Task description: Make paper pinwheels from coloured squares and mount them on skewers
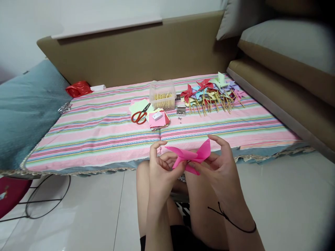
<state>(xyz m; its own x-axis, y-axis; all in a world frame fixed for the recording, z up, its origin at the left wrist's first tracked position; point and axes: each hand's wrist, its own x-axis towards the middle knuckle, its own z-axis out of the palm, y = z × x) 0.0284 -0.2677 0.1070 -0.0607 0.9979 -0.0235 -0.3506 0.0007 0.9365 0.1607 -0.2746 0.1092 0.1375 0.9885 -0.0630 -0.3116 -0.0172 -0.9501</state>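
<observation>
Above my knees I hold a bright pink paper pinwheel [184, 154] with folded blades. My left hand [163, 167] pinches it near the centre, thumb pressed in and index finger raised. From the other side my right hand [220, 165] grips it, its thumb meeting the left thumb at the middle and its index finger up by a blade tip. Whatever lies under the thumbs is hidden. No stick shows on this pinwheel. Beyond my hands, on the striped cloth [117, 139], small metal pins [180, 119] lie beside a small open box [181, 111].
Red-handled scissors [140, 116] rest by a stack of coloured paper squares [159, 120]. Behind them stands a clear plastic box [163, 99] of wooden sticks. Several finished pinwheels [209, 90] are piled at the right. A red plastic bag [78, 89] lies at the far left.
</observation>
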